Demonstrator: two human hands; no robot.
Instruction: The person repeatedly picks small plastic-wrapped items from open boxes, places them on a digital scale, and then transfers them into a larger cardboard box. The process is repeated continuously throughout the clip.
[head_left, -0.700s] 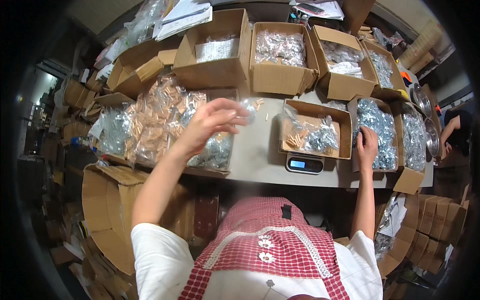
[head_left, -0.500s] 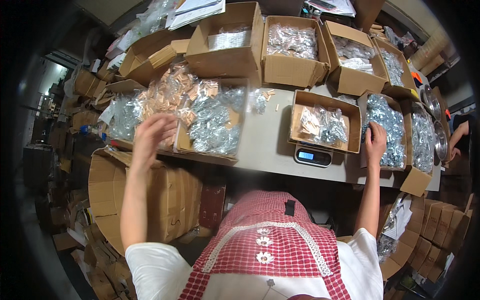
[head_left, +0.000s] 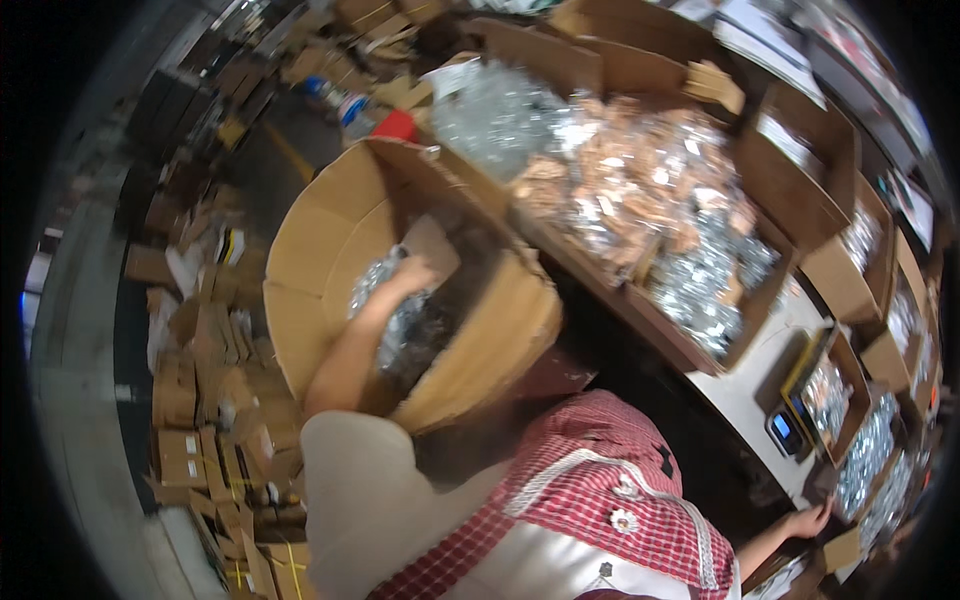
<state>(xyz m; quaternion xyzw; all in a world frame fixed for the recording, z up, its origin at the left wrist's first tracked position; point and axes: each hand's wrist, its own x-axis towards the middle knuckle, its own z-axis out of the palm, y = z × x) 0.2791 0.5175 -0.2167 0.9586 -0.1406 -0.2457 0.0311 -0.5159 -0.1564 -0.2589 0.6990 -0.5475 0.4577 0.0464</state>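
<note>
My left hand [head_left: 412, 274] reaches down into a large open cardboard box [head_left: 325, 265] below the table's front edge. Clear bags of silvery parts [head_left: 385, 305] lie under and beside it. A flat brown piece [head_left: 432, 250], like cardboard, is right at its fingers; motion blur hides whether they grip it. Far to the right, my right hand [head_left: 806, 521] is at the table's front edge, beside a box of bagged bluish metal parts [head_left: 866, 455]. Its fingers look bent, but blur hides whether anything is in them.
On the table [head_left: 745, 408], bagged copper-coloured parts [head_left: 650, 180] are heaped next to bagged silvery parts [head_left: 700, 285]. A small box of bags [head_left: 828, 400] stands by a scale with a lit display [head_left: 785, 430]. Stacked cartons [head_left: 180, 455] line the floor at left.
The view has swung left and tilted. My left hand has gone from beside the copper-coloured parts down into the large box. My right hand has left the bluish parts for the table edge.
</note>
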